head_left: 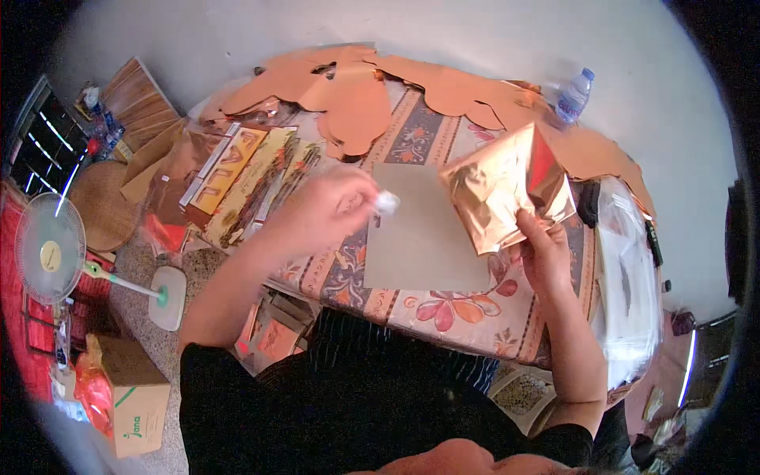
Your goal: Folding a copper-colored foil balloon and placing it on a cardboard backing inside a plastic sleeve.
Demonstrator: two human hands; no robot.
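Note:
In my right hand (546,247) is a shiny copper-gold foil sheet or pouch (495,190), pinched at its lower corner and tilted above the table. My left hand (340,204), smeared by motion, has its fingers closed on a small crumpled white wad (386,203), perhaps tissue or cloth. Below both hands a plain greyish-beige sheet (427,257) lies flat on the patterned tablecloth (475,313). To the left of my left hand sits a stack of printed, decorated boards (245,178), partly in clear plastic.
Orange-brown cut-out shapes (356,111) line the table's far edge. A plastic bottle (575,96) stands at the back right. Clear plastic sleeves (625,277) are piled on the right, beside a black object (588,203). On the left are a fan (51,249) and a cardboard box (131,400).

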